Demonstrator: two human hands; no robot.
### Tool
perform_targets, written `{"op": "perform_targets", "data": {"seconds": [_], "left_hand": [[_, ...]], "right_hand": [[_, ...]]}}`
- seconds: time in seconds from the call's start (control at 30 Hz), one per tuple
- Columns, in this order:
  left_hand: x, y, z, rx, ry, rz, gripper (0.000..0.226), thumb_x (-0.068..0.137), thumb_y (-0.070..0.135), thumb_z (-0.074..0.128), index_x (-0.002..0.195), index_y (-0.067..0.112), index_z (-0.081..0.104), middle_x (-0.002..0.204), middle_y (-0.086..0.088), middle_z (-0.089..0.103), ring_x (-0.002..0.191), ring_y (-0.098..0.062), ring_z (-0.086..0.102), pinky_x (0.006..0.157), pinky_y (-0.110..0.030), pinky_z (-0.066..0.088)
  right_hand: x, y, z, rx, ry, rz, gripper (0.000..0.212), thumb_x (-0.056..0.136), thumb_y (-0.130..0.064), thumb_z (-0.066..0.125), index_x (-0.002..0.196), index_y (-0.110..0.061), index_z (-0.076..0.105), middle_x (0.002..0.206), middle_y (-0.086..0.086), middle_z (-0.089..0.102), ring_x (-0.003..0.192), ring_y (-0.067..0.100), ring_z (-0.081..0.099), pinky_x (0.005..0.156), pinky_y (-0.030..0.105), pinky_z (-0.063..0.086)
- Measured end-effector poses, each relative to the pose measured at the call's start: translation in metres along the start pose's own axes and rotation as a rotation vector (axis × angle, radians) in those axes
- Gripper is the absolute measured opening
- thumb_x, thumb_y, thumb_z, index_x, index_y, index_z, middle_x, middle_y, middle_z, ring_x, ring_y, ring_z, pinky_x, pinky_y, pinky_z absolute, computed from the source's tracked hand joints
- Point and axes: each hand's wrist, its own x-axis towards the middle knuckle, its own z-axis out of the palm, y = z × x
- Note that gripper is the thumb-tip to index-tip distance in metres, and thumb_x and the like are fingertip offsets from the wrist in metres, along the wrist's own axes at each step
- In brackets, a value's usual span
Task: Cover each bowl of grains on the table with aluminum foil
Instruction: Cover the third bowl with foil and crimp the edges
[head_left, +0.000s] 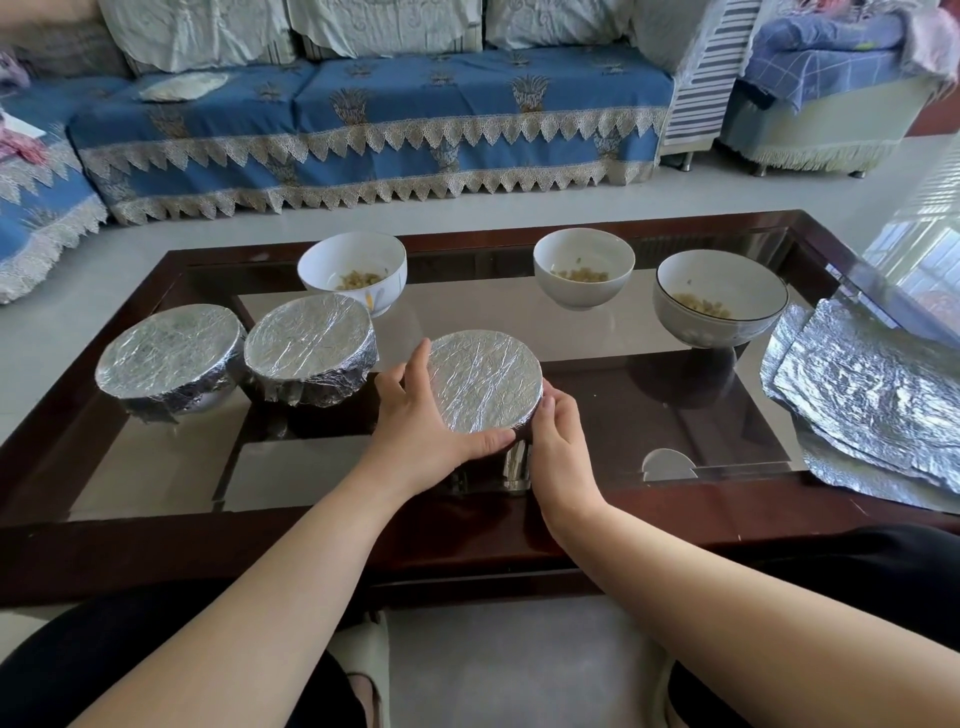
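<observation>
Head view of a glass-topped coffee table (597, 364) with a dark wooden frame. At centre frame stands a foil-covered bowl (485, 382), its foil drawn flat across the rim. The left hand (415, 410) cups the bowl's left side, fingers curved round the foil edge and thumb lying along the lower rim. The right hand (558, 431) grips the lower right side, fingertips curled against the foil skirt. Left of centre, two further foil-covered bowls sit just beside each other: the left covered bowl (169, 358) and the middle covered bowl (310, 351).

Across the upper part of the table stand three uncovered bowls, each holding a small amount of pale grains: the white bowl (353, 270) behind the middle covered bowl, a second white bowl (584, 267) at upper centre, and a dark-rimmed bowl (722, 299) to its right. A stack of loose foil sheets (872, 395) lies at the right edge of the table. A blue patterned sofa (363, 119) fills the upper frame.
</observation>
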Motion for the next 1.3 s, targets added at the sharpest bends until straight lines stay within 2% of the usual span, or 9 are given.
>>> {"op": "perform_targets", "data": {"seconds": [0.17,0.27,0.33,0.47,0.6,0.77,0.9,1.07,1.3], "left_hand": [[-0.001,0.001,0.004,-0.007,0.048,-0.003,0.134,0.058,0.055,0.089,0.157,0.028,0.002,0.151,0.003,0.005,0.142,-0.011,0.024,0.109,-0.020,0.019],[-0.002,0.003,0.007,0.000,0.078,-0.009,0.133,0.058,0.055,0.089,0.157,0.027,0.003,0.151,0.002,0.005,0.140,-0.011,0.023,0.106,-0.019,0.019],[-0.001,0.004,0.008,-0.001,0.088,-0.010,0.133,0.058,0.055,0.089,0.156,0.027,0.003,0.151,0.002,0.006,0.140,-0.012,0.023,0.107,-0.019,0.019],[-0.001,0.005,0.009,0.006,0.088,-0.007,0.130,0.061,0.053,0.088,0.156,0.027,0.004,0.151,0.000,0.007,0.140,-0.011,0.023,0.106,-0.019,0.019],[0.001,0.004,0.010,0.009,0.099,-0.009,0.128,0.060,0.055,0.088,0.156,0.030,0.006,0.149,0.001,0.008,0.140,-0.013,0.023,0.106,-0.020,0.020],[0.002,0.002,0.011,-0.002,0.095,-0.003,0.128,0.059,0.054,0.088,0.155,0.031,0.007,0.147,0.003,0.009,0.140,-0.013,0.023,0.105,-0.020,0.019],[0.004,0.000,0.012,-0.003,0.103,0.005,0.129,0.059,0.054,0.089,0.156,0.030,0.008,0.147,0.001,0.010,0.140,-0.013,0.024,0.106,-0.019,0.019],[0.007,-0.002,0.013,-0.006,0.101,0.011,0.130,0.057,0.056,0.089,0.156,0.030,0.008,0.144,0.002,0.011,0.139,-0.013,0.025,0.107,-0.019,0.020],[0.008,-0.004,0.013,-0.008,0.100,0.014,0.131,0.056,0.057,0.089,0.155,0.031,0.008,0.145,0.003,0.009,0.140,-0.013,0.024,0.108,-0.021,0.020]], "right_hand": [[-0.001,0.005,0.006,-0.020,0.032,0.017,0.044,0.097,-0.043,0.038,0.135,-0.027,0.053,0.133,-0.008,0.059,0.126,0.005,0.052,0.111,0.039,0.039],[0.000,0.005,0.005,0.057,0.105,0.062,0.015,0.103,-0.028,0.042,0.113,-0.026,0.054,0.117,-0.001,0.064,0.111,0.011,0.061,0.104,0.041,0.046],[0.003,0.004,0.005,0.066,0.130,0.086,0.008,0.103,-0.028,0.045,0.101,-0.027,0.052,0.110,0.002,0.065,0.106,0.015,0.063,0.102,0.043,0.047],[0.011,0.003,0.003,0.050,0.167,0.133,0.019,0.100,-0.037,0.049,0.093,-0.020,0.055,0.104,0.005,0.066,0.101,0.020,0.063,0.098,0.043,0.049],[0.017,0.001,0.001,0.046,0.203,0.142,0.023,0.100,-0.033,0.050,0.087,-0.015,0.055,0.094,0.006,0.064,0.088,0.017,0.059,0.091,0.040,0.050],[0.023,0.001,0.006,0.059,0.249,0.170,0.011,0.100,-0.022,0.051,0.090,-0.020,0.055,0.094,0.003,0.064,0.086,0.016,0.060,0.092,0.042,0.052],[0.027,0.000,0.010,0.092,0.260,0.183,0.017,0.098,-0.009,0.049,0.092,-0.024,0.055,0.100,0.007,0.065,0.091,0.020,0.063,0.094,0.044,0.052],[0.035,0.001,0.008,0.040,0.244,0.238,0.022,0.092,-0.001,0.053,0.091,-0.023,0.058,0.095,0.002,0.070,0.094,0.023,0.069,0.092,0.045,0.054],[0.040,-0.004,0.004,0.045,0.163,0.333,0.028,0.083,0.010,0.050,0.097,-0.008,0.066,0.090,0.008,0.075,0.089,0.027,0.072,0.088,0.045,0.058]]}}
